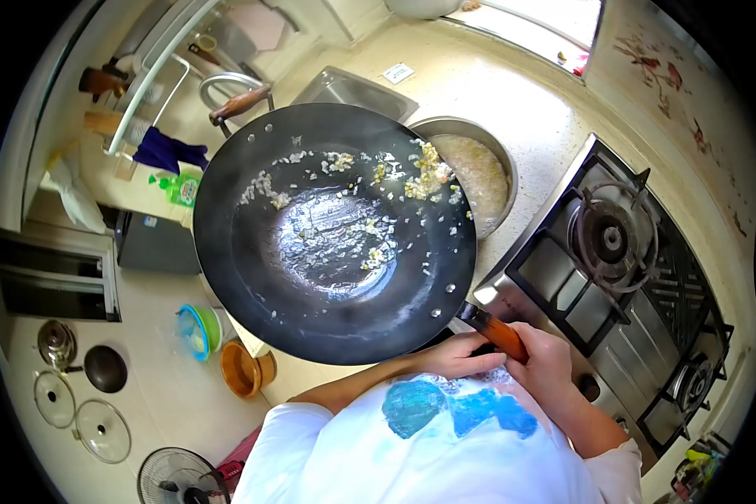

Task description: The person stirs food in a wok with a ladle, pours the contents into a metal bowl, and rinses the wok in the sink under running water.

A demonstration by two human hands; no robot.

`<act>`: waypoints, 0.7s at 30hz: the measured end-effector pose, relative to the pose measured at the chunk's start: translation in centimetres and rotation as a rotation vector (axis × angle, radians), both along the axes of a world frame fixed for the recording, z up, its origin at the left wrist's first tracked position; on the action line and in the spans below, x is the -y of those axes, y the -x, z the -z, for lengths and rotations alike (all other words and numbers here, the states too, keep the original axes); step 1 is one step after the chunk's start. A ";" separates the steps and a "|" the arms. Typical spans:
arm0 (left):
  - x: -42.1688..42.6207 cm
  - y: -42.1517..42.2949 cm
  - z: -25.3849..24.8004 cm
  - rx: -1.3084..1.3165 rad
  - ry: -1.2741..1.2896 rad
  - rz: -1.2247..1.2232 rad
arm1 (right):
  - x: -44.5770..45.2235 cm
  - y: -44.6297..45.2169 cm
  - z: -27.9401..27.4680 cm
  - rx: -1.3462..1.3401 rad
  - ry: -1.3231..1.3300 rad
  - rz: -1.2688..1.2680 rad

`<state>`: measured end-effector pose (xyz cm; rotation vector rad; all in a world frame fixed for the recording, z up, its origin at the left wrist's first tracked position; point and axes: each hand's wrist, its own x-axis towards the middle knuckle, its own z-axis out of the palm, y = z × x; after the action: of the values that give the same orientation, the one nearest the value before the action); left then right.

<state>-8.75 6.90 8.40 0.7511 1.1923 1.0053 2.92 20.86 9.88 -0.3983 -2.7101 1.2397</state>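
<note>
Wok [311, 252] in front of the body [395, 470], pale and yellow food bits [428, 174] inside.
Right hand [543, 359] wrapped round its wooden handle [502, 336]; left hand [460, 356] just beside, cannot tell whether it grips. Metal pan [512, 178] of pale food [479, 176] on the worktop [539, 122], partly hidden by the wok. Steel hob [638, 323] to the right, 2 burners [611, 240] in view.
</note>
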 end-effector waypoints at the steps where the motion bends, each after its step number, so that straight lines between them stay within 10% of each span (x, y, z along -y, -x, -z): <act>1: 0.3 -0.3 0.5 0.003 -0.015 -0.015 | 0.3 0.0 -0.2 0.003 -0.015 -0.015; 13: 8.1 0.5 3.9 0.236 -0.365 -0.481 | 9.0 6.6 -3.0 -0.039 -0.326 -0.211; 21: 15.5 3.9 2.6 0.829 -0.548 -0.992 | 18.2 13.2 -2.4 -0.030 -0.374 -0.369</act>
<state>-12.64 -8.58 5.75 0.0190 0.4847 2.2446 -10.30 2.67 12.32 0.1697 -2.9868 0.7571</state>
